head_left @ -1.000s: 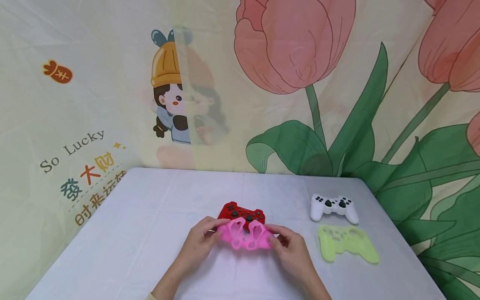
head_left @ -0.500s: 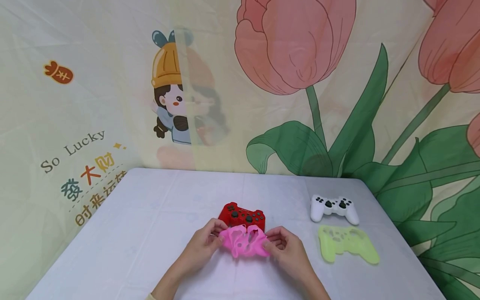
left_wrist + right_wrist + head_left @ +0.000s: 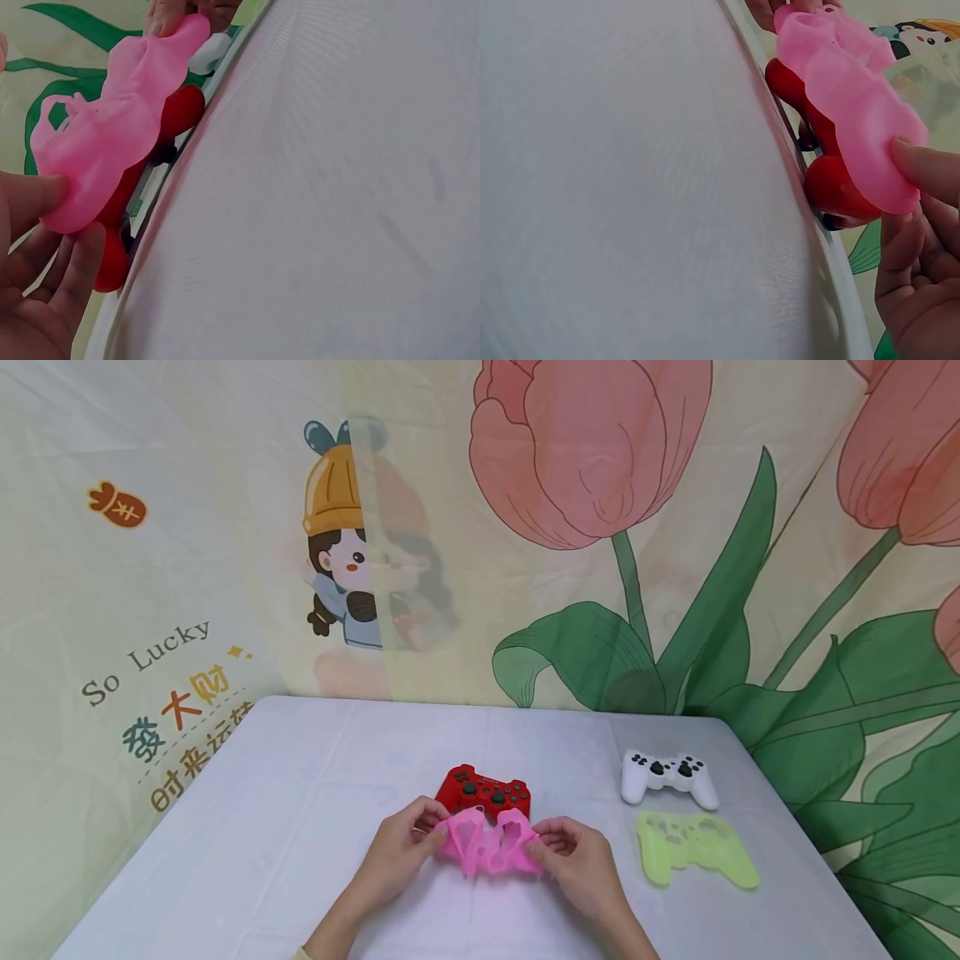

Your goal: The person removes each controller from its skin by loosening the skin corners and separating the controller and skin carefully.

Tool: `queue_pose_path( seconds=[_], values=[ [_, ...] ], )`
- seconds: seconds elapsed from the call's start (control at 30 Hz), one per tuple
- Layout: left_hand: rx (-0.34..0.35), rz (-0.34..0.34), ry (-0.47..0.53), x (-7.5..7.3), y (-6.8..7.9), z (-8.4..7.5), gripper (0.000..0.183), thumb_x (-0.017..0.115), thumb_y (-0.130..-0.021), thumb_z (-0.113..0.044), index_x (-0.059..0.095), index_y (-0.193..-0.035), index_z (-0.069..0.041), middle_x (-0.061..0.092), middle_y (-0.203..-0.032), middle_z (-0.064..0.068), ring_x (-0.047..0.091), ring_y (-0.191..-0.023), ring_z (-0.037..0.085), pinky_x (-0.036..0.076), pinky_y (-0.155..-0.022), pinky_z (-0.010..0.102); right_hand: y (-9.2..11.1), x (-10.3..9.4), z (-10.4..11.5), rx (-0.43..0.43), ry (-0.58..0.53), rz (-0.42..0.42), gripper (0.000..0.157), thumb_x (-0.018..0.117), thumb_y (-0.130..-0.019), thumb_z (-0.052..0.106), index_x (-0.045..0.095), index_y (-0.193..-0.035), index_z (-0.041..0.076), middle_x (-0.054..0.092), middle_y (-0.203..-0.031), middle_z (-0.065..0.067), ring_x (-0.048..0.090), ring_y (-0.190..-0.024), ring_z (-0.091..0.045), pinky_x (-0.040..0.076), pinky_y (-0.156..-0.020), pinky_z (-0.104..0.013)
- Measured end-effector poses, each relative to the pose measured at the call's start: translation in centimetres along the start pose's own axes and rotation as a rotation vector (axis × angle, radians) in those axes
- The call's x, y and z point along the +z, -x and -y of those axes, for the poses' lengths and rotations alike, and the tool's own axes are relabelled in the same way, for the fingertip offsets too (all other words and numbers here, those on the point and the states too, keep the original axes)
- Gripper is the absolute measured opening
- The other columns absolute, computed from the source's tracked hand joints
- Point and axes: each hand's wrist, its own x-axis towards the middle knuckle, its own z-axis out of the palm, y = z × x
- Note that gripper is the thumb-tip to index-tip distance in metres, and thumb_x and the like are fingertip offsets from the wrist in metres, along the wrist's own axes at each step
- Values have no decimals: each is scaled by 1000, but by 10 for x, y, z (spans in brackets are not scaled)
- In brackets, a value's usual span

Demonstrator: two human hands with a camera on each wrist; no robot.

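A soft pink silicone controller cover is stretched between my two hands, its cut-outs visible in the head view. My left hand pinches one end between thumb and fingers; in the left wrist view the thumb presses on the pink cover. The other end is pinched by my right hand, and the right wrist view shows the same grip on the cover. Just behind it a red game controller lies on the table, its lower part hidden by the cover.
To the right lies a white game controller with black sticks. In front of it sits a flat yellow-green controller cover. A white cloth covers the table, and a printed curtain hangs behind its far edge.
Both hands have brought the pink cover slightly nearer to me, away from the red controller, and it has folded and changed shape between the fingers. The other things lie as before.
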Motion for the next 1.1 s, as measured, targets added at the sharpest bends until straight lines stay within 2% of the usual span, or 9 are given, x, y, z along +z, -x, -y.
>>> queue_pose_path(
  seconds=[0.1, 0.27, 0.47, 0.67, 0.87, 1.1],
  values=[
    [-27, -60, 19, -1, 0, -2, 19, 74, -99, -9, 71, -109, -25, 70, -98, -4, 67, -96, 15, 58, -87, 25, 0, 0, 2, 6, -16, -39, 20, 91, -86, 18, 80, -102, 14, 73, -89, 0, 65, -84, -18, 56, -73, -23],
    [-58, -111, 42, -1, -1, -4, 20, 74, -98, -9, 74, -108, -26, 72, -97, -4, 68, -95, 15, 58, -86, 25, 0, 1, 4, 15, -19, -92, 17, 90, -87, 18, 83, -103, 17, 75, -89, 1, 63, -82, -18, 53, -69, -22],
    [-86, -149, 86, 0, -2, -3, 18, 77, -97, -12, 77, -109, -26, 72, -97, -4, 68, -94, 17, 58, -84, 24, 1, 0, 7, 24, -10, -114, 20, 87, -90, 16, 85, -109, 19, 74, -89, 2, 58, -77, -17, 46, -59, -22],
    [-109, -158, 115, 0, -2, -3, 18, 79, -97, -16, 79, -111, -27, 73, -98, -4, 69, -95, 18, 58, -83, 24, 0, 2, 7, 17, -13, -98, 22, 85, -92, 14, 84, -113, 19, 76, -97, 1, 59, -78, -17, 47, -61, -21],
    [-81, -154, 150, -1, 0, -3, 21, 78, -98, -15, 81, -114, -28, 74, -101, -4, 69, -95, 17, 58, -83, 23, 0, 3, 8, 11, -9, -88, 23, 84, -93, 15, 82, -116, 18, 77, -103, 0, 59, -81, -17, 49, -64, -21],
    [-27, -151, 79, -4, 1, -5, 29, 74, -101, -12, 81, -123, -29, 70, -96, -5, 60, -92, 14, 50, -81, 22, -2, 4, 6, 13, 11, -91, 23, 82, -95, 13, 81, -117, 20, 78, -105, 2, 60, -82, -18, 51, -67, -21]
  ],
)
